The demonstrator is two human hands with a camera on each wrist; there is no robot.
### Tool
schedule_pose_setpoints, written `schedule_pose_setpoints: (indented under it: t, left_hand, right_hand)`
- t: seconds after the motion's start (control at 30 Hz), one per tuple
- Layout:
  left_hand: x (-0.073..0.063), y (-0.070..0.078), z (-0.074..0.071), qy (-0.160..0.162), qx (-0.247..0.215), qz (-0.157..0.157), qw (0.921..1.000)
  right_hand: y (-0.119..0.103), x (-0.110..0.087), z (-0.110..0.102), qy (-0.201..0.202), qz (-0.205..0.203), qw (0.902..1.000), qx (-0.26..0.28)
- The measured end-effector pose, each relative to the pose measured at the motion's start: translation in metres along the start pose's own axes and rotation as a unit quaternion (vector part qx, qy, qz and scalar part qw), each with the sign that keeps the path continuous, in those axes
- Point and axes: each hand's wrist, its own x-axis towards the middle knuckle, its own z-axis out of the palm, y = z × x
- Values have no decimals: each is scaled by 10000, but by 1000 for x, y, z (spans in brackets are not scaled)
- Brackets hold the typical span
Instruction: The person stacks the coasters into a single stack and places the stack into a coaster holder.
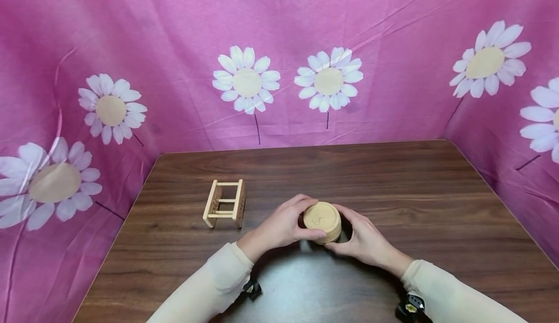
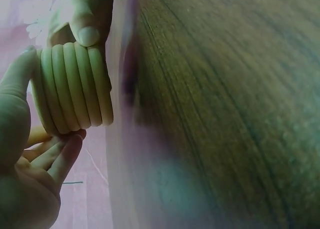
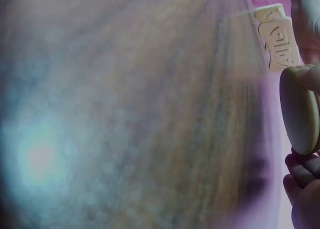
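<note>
A stack of round, pale wooden coasters (image 1: pixel 322 220) is held between both hands, tilted a little; a small mark shows on the top one. My left hand (image 1: pixel 284 222) grips its left side, thumb at the near edge and fingers at the far edge. From the right, my right hand (image 1: pixel 368 241) holds the same stack with thumb and fingers. Several coasters (image 2: pixel 72 89) lie flush together in the left wrist view, apparently off the table. The right wrist view catches the flat face of an end coaster (image 3: pixel 299 114).
Left of the hands stands a small wooden rack (image 1: pixel 239 206) with rods and carved side panels. The brown wood-grain table (image 1: pixel 415 192) is bordered by pink cloth (image 1: pixel 183 46) with large white daisies at the back and sides.
</note>
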Motion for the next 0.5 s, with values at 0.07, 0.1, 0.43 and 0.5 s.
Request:
schedule_pose_setpoints:
  t: [0.07,0.1,0.43,0.5]
  left_hand:
    - [-1,-1,-1,23,-116,-69,9999]
    - [-2,-1,-2,40,-193,-115,9997]
    - [-7,-2,-3,380,-994,-339,9937]
    - [-8,-2,-2,455,-1228,-359,9907]
  right_hand:
    - [-1,0,-1,48,-16,10000,56]
    - [-2,0,-2,78,-32,9999,81]
    - [-3,1,-4,188,-152,9922,1225]
    - [-4,1,-4,156,-120,9864,1630]
